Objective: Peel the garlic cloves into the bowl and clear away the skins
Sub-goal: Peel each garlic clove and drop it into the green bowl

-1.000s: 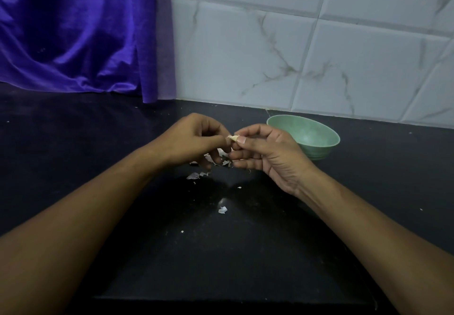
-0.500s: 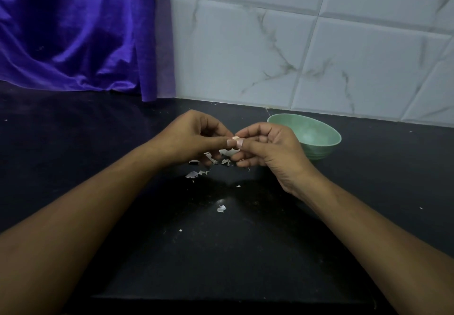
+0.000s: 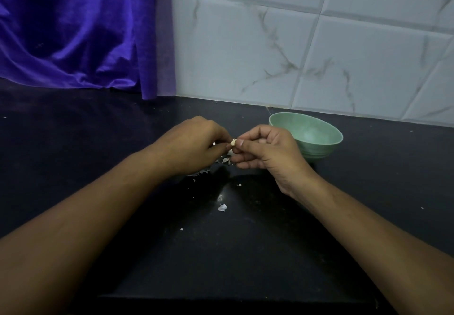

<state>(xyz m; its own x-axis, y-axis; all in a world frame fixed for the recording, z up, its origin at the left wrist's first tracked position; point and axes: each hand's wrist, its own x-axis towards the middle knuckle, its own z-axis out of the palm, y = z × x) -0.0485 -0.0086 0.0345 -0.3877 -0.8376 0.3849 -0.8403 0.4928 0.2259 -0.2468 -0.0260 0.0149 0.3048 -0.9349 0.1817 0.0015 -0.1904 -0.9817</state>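
The left hand and the right hand meet above the table, both with the fingers curled. Between the fingertips of the two hands sits one small pale garlic clove; each hand pinches it from its own side, the thumb and the first finger closed on it. Directly under the hands, thin white skins lie scattered on the dark table, and one larger skin piece lies apart, nearer to the person, between the forearms. Just beside the right hand, on its far side, a green bowl stands upright on the table. Its inside looks pale and blurred, so it is not possible to tell what lies in it. Behind the table a purple cloth hangs at the left and a white tiled wall is at the right.
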